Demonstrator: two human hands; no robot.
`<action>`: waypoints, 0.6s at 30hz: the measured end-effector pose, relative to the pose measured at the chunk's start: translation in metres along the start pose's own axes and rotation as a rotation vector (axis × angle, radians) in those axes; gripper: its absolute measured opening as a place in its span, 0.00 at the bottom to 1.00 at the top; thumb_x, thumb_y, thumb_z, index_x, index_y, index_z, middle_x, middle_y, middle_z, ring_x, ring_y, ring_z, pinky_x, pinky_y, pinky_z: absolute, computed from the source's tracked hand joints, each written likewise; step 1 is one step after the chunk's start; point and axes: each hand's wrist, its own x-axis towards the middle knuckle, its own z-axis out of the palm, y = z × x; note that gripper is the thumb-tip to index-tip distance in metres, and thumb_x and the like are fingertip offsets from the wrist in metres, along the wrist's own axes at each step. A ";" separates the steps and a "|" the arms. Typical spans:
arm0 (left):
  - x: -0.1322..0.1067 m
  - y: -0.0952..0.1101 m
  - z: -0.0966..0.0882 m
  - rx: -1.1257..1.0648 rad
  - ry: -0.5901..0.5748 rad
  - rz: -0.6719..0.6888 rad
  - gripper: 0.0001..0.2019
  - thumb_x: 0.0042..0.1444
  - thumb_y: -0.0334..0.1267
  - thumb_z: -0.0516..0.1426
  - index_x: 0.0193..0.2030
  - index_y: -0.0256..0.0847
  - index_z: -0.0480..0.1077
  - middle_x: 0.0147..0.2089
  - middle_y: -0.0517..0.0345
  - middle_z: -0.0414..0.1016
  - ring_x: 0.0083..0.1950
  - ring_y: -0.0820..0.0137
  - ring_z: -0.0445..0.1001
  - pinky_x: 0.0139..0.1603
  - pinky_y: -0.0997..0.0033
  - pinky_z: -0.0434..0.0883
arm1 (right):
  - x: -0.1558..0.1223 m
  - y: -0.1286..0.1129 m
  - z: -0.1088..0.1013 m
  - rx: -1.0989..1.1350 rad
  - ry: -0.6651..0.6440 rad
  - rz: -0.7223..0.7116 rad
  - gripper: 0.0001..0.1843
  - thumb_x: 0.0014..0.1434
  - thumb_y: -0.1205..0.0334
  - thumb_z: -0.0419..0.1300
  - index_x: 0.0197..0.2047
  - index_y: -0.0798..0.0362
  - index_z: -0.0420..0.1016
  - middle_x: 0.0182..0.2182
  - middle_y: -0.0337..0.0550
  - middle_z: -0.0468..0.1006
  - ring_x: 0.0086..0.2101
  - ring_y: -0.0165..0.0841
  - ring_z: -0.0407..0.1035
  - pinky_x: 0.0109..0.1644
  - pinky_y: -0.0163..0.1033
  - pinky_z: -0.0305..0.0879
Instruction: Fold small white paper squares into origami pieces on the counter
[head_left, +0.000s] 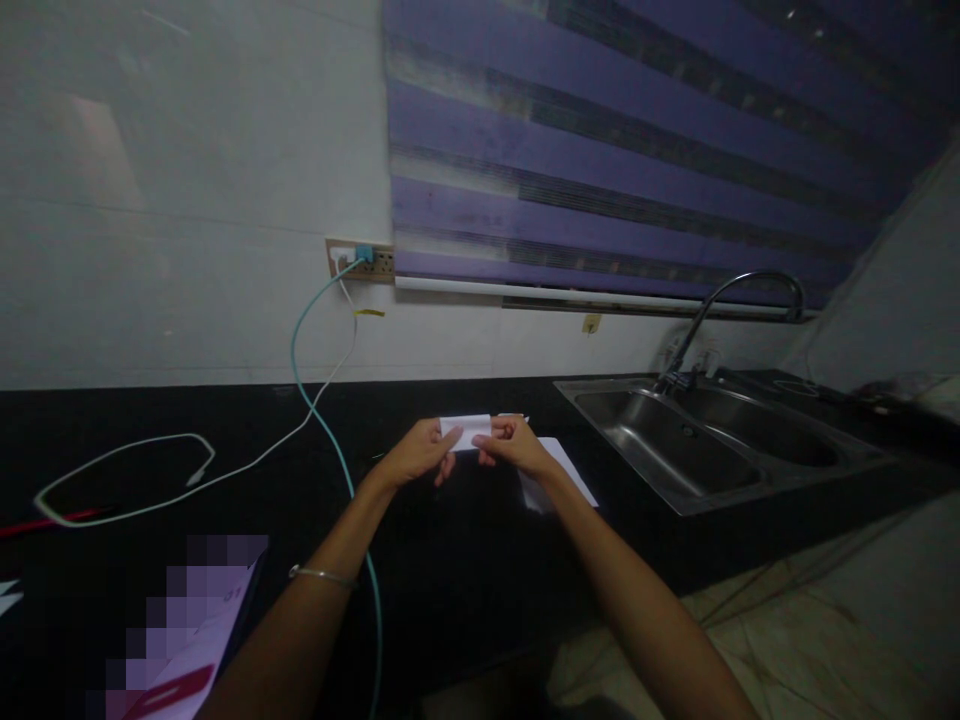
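A small white piece of paper is held up over the dark counter between my two hands. My left hand pinches its left end, the thumb lying across the front. On the other side, my right hand grips the right end, thumb also in front and fingers behind. The fingertips behind the paper are partly hidden. More white paper lies on the counter beside and beyond my right hand, partly covered by the wrist.
A double steel sink with a curved faucet is at right. A teal cable and a white cable run from the wall socket across the black counter. A partly pixelated printed item lies at lower left.
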 end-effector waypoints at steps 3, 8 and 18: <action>0.001 -0.004 0.000 -0.023 -0.007 0.006 0.20 0.61 0.53 0.51 0.34 0.34 0.67 0.15 0.63 0.67 0.13 0.78 0.64 0.15 0.80 0.58 | 0.000 0.000 0.000 -0.007 -0.015 0.008 0.20 0.51 0.49 0.65 0.36 0.60 0.76 0.22 0.41 0.76 0.21 0.26 0.67 0.27 0.31 0.63; 0.001 -0.005 0.000 -0.022 0.070 0.061 0.20 0.61 0.53 0.51 0.33 0.36 0.66 0.18 0.63 0.69 0.16 0.76 0.67 0.18 0.80 0.62 | 0.000 0.003 0.000 -0.017 -0.038 0.007 0.18 0.52 0.50 0.65 0.35 0.59 0.75 0.23 0.42 0.77 0.22 0.26 0.68 0.27 0.31 0.64; 0.000 -0.007 -0.002 -0.021 0.018 0.090 0.19 0.59 0.52 0.53 0.35 0.35 0.68 0.24 0.60 0.71 0.20 0.75 0.68 0.20 0.77 0.65 | 0.000 0.004 -0.002 -0.107 -0.056 0.013 0.18 0.54 0.48 0.63 0.33 0.58 0.75 0.21 0.38 0.72 0.22 0.26 0.66 0.25 0.31 0.59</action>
